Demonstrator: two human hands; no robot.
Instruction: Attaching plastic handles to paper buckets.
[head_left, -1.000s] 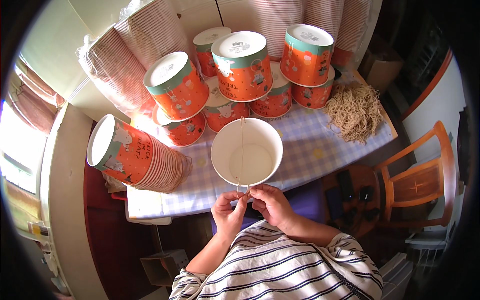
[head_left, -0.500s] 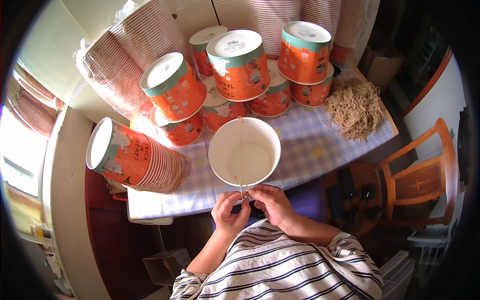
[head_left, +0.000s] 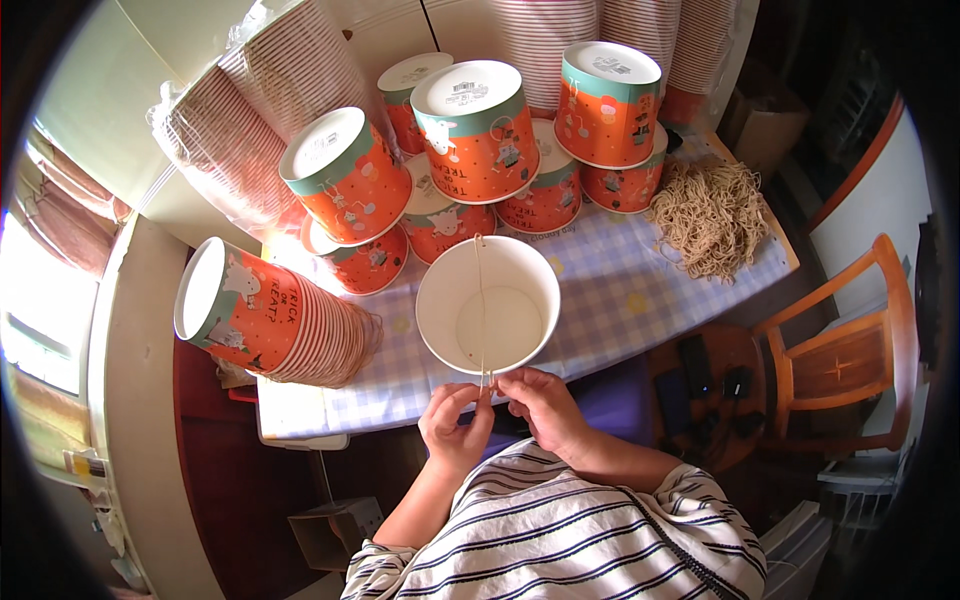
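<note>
An open paper bucket (head_left: 437,305), white inside, stands at the near edge of the table. A thin tan string (head_left: 482,300) runs across its mouth from the far rim to the near rim. At that near rim my left hand (head_left: 455,428) pinches the string between thumb and forefinger. My right hand (head_left: 547,408) is closed on the string too, just right of the left fingertips. The small part of the string between the fingers is too fine to make out.
Orange and green paper buckets (head_left: 480,150) stand upside down in two layers behind. A nested bucket stack (head_left: 320,330) lies at left. A heap of tan strings (head_left: 712,215) rests at right on the checked tablecloth (head_left: 600,290). A wooden chair (head_left: 835,360) stands beyond.
My left fingertips have drawn closer together and shifted slightly at the near rim. The right hand stays almost in place; the bucket has barely moved.
</note>
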